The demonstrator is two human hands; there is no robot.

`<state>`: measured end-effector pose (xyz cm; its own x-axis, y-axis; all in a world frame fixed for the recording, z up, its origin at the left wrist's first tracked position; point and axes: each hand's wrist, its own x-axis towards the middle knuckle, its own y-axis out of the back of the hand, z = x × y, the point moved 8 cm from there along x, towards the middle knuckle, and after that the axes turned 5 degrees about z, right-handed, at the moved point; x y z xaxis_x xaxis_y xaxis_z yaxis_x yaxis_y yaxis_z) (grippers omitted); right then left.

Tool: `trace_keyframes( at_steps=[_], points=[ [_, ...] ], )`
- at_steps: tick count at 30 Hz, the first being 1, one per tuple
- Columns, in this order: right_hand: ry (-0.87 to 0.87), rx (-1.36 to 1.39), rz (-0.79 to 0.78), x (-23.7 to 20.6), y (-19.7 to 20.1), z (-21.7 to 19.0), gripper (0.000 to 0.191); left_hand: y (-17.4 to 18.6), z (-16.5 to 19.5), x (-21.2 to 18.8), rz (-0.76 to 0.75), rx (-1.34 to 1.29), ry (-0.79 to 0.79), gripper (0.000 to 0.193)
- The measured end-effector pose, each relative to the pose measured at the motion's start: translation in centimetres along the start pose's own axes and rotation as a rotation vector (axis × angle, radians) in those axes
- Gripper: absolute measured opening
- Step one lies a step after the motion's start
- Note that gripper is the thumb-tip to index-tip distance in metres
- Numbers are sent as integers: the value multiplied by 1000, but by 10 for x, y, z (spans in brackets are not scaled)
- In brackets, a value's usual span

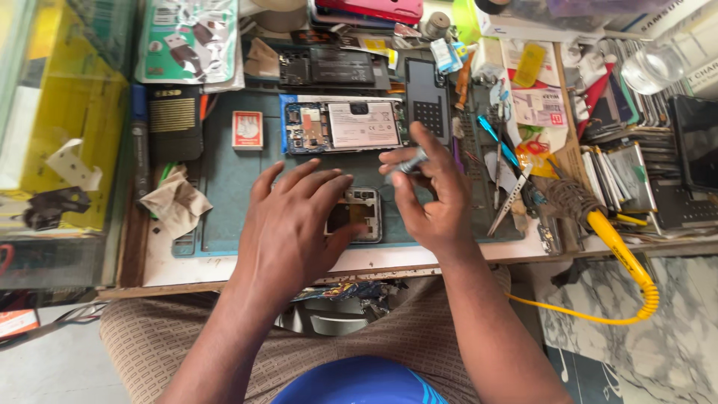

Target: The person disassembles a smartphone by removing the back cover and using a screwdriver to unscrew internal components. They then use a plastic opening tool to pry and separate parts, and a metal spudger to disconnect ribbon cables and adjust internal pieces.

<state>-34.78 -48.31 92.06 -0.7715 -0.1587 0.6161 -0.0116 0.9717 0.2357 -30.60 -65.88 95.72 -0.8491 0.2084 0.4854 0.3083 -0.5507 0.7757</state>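
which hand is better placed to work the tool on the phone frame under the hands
Right, probably. The right hand already pinches the small metal tool in its fingertips just above the frame. The left hand lies flat on the frame, steadying it.

I see a green-and-white blister package [187,37] at the desk's far left corner, a small red-and-white box [247,129] on the mat's left part, a white rectangular label [364,124] inside the opened phone, a dark blank screen [695,142] at the right edge
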Motion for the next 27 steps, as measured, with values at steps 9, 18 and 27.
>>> trace_keyframes(
  at_steps=[9, 18, 27],
  points=[
    [-21, 92, 129, -6, 14, 5, 60, -14, -15, -19, -110, 125, 79, 86],
    [35, 173, 99, -37, 7, -19, 60, -3, -16, -18, -100, 91, 61, 76],
    [-5, 116, 60, -50, 5, -21, 59, -1, -14, -21, -63, 93, 66, 74]
  ],
)
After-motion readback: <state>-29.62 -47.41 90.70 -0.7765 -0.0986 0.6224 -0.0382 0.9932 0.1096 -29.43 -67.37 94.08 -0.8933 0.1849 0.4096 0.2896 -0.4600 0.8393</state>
